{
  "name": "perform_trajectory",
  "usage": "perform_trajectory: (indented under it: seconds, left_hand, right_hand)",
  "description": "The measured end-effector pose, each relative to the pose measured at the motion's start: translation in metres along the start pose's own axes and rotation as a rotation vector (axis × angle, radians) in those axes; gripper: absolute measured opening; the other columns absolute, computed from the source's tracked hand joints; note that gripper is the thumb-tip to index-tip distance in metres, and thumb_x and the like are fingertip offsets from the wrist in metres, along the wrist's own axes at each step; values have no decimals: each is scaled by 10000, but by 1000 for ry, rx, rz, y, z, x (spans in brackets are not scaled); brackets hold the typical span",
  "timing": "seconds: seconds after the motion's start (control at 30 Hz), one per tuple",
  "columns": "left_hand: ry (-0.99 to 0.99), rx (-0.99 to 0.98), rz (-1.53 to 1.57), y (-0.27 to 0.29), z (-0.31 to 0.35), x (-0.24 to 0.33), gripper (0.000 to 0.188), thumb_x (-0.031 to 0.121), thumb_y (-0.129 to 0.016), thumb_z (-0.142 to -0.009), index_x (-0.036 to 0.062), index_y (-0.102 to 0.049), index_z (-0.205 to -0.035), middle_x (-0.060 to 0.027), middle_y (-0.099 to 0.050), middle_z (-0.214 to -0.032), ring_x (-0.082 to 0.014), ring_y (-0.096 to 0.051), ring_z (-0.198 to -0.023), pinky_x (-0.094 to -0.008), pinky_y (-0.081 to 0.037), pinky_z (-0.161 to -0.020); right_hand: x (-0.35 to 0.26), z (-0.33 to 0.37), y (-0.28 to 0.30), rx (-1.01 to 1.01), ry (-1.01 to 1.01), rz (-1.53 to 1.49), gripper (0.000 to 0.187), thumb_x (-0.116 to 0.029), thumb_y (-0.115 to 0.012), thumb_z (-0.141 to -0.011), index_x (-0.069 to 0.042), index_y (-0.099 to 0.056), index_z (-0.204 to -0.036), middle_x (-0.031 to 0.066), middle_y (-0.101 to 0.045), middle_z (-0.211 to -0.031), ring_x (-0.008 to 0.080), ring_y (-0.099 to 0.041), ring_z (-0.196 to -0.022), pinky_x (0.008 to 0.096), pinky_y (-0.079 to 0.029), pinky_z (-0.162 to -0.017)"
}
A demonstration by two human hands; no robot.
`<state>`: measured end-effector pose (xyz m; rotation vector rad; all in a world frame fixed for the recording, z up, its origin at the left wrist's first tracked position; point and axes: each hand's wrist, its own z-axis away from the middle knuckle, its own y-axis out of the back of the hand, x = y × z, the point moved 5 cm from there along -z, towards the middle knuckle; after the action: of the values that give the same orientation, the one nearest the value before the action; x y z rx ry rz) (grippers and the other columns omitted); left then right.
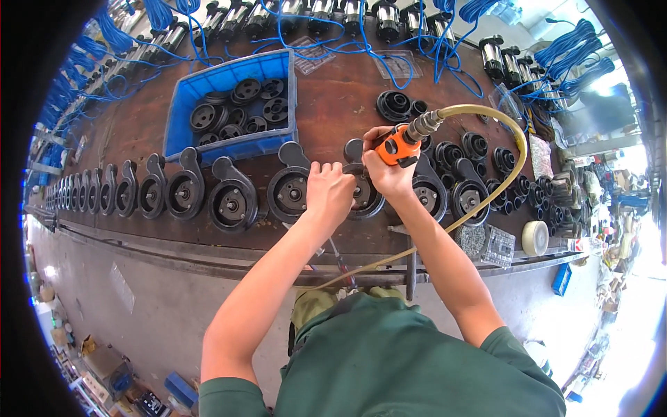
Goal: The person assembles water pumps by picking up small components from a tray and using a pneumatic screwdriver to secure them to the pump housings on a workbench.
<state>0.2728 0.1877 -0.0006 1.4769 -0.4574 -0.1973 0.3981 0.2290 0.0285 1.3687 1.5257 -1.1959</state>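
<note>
My right hand (386, 170) grips an orange air-powered driver (399, 146), whose metal coupling and yellowish hose (517, 135) lead off to the right. Below the tool, a black round pump housing (367, 198) with a side spout stands at the table's front, partly covered by my hands. My left hand (329, 191) is closed, its fingers curled down between that housing and the one to its left (287, 191). Whatever its fingertips pinch is hidden. The driver's working end cannot be seen behind my right hand.
More pump housings (233, 194) line the brown table's front edge. A blue crate (292, 90) holds black round parts. Black discs and rings (474, 146) cluster at right, near a tape roll (535, 238). Metal motors with blue cables (387, 21) stand along the back.
</note>
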Motion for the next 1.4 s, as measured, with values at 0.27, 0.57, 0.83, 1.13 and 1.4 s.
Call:
perform_trajectory:
  seconds: [0.27,0.57,0.83,1.13,1.4]
  left_hand:
    - [38,22,-9,0,4,4,282,299,-879,-681,91,-768,-834,-104,-657,-974,-262,-639,-1011,-426,-439,-928]
    - [-60,-77,-68,7,-6,1,302,319,-891,-685,106,-765,-858,-88,-670,-992,-244,-650,-1019,-404,-449,-892]
    - [-35,-71,-57,8,-4,3,313,323,-885,-689,92,-767,-865,-93,-670,-987,-250,-656,-998,-402,-454,-885]
    - [-28,-47,-69,4,-3,2,308,321,-883,-680,100,-769,-862,-93,-671,-969,-250,-659,-983,-396,-459,-867]
    - [-18,-32,-49,4,-3,1,314,320,-887,-672,97,-766,-857,-92,-672,-956,-254,-663,-968,-394,-461,-871]
  right_hand:
    - [-15,-3,-13,-43,68,10,160,56,-644,-747,35,-629,-905,32,-646,-805,80,-600,-731,247,-509,-666]
    - [-2,-2,-1,-57,34,22,198,66,-649,-731,24,-603,-919,53,-662,-830,81,-597,-747,247,-503,-669]
    - [-16,0,-8,-51,102,-6,144,64,-628,-744,45,-631,-886,53,-652,-804,95,-619,-726,249,-516,-652]
    - [-9,3,-7,-44,71,-39,182,58,-627,-745,61,-650,-925,45,-657,-798,92,-623,-727,258,-529,-653]
    - [-13,3,-9,-44,67,-25,182,62,-628,-765,53,-651,-945,50,-671,-836,102,-642,-774,253,-532,-707]
